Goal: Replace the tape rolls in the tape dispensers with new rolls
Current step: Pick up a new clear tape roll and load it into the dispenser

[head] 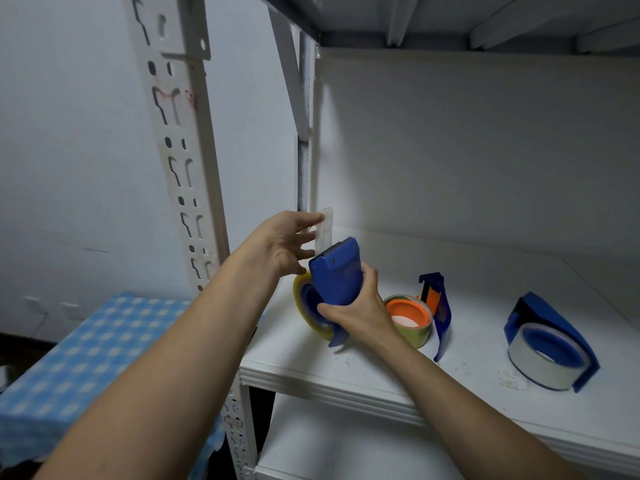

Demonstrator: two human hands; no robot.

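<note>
While the right hand [360, 311] is gripping the blue plastic tape dispenser [337, 277] above the white shelf [467, 379], the left hand [284, 242] is pinching a translucent tape strip [325, 233] upward from its yellowish roll [304, 306].

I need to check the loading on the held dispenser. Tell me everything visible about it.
The held dispenser is blue plastic, tilted upright above the shelf, cutter end up. A yellowish tape roll sits on its hub. The right hand grips its body; the left hand pinches a clear strip pulled past the cutter.
</note>
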